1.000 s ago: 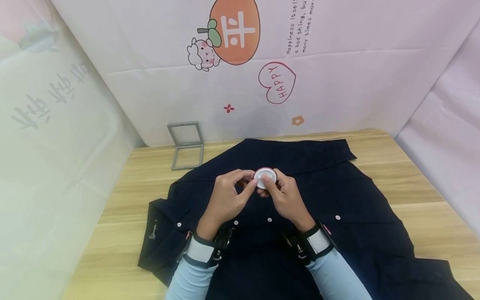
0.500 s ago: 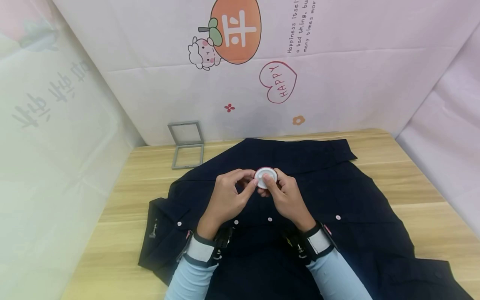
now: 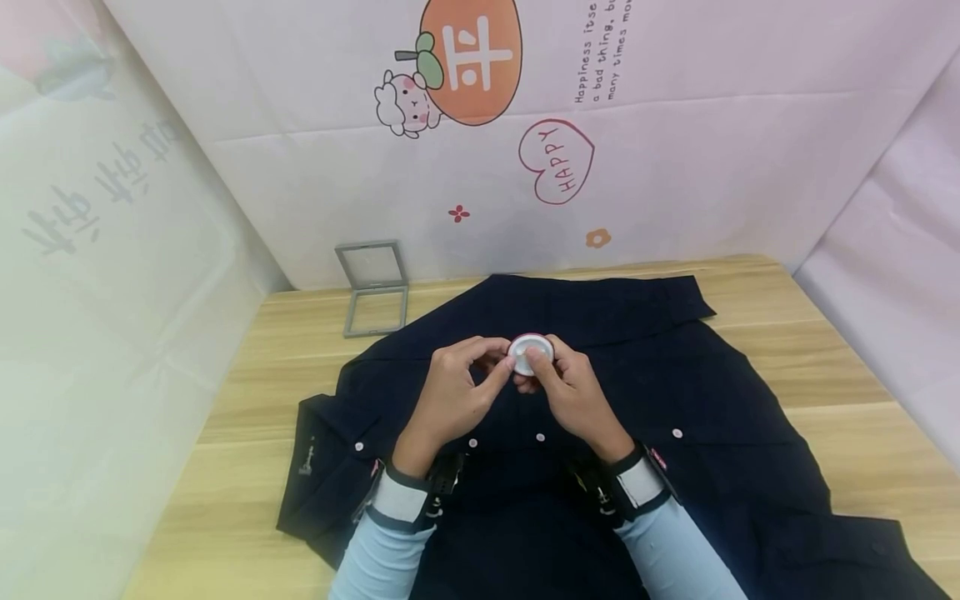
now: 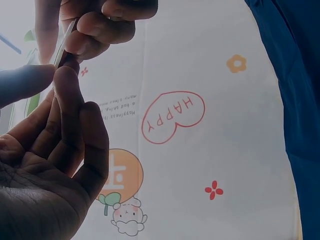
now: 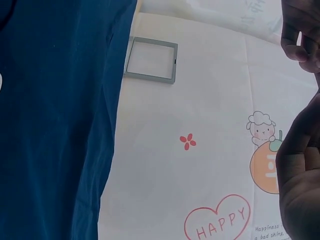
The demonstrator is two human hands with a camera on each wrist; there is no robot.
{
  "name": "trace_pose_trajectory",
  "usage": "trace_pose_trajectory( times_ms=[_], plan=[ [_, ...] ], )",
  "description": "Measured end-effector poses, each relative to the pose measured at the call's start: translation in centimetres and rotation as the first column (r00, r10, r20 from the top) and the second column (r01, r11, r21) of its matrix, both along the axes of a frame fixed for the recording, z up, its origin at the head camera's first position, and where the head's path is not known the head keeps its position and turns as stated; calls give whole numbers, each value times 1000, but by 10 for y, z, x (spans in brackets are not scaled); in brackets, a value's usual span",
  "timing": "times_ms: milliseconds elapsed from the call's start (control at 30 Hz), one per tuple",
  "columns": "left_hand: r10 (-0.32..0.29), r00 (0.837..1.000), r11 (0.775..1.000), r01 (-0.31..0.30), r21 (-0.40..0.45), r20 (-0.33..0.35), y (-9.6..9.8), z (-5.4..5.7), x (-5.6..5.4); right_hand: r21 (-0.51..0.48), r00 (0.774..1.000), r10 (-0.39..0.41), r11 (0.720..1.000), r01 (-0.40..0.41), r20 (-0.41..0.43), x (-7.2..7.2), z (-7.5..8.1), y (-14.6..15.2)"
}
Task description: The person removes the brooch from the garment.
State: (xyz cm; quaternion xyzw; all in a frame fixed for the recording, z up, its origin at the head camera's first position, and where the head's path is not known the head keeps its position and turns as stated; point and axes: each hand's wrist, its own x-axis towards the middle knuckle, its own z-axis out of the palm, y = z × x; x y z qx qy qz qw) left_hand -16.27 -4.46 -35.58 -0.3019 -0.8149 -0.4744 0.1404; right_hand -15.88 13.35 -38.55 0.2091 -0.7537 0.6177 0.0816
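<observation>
Both hands meet over a dark navy shirt [image 3: 637,375] in the head view, gripping a small thin disc [image 3: 522,345]. Its white face is turned up and a red edge shows at its far side. My left hand [image 3: 454,398] pinches the disc's left edge between thumb and fingertips. On the right side my right hand [image 3: 583,402] grips it, thumb pressed on the white face and fingers curled beneath. The disc [image 4: 64,46] appears almost edge-on between the fingers in the left wrist view. Its underside is hidden in the head view.
Under the shirt lies a wood-grain table [image 3: 247,433]. A grey square frame [image 3: 377,290], hinged and opened, stands at the back left against a white printed cloth [image 3: 675,167]. White buttons dot the shirt. Cloth also hangs at the left and right sides.
</observation>
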Motion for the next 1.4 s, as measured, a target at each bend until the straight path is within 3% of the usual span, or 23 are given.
trace_pose_trajectory(
  times_ms=[633,867,1133,1400],
  plan=[
    [-2,1000,1000,1,-25,-23,2,0,0,-28,1000,-5,1000,4,-19,2,1,1],
    [-9,1000,999,8,-34,-8,-2,-2,3,-1,999,38,999,-38,-27,7,1,2],
    [-28,999,997,25,-71,-41,-2,-10,13,107,999,36,994,-34,-20,16,-6,15],
    [-42,996,997,37,-73,-75,4,-15,18,112,999,11,994,-5,-49,22,-21,33]
  ],
)
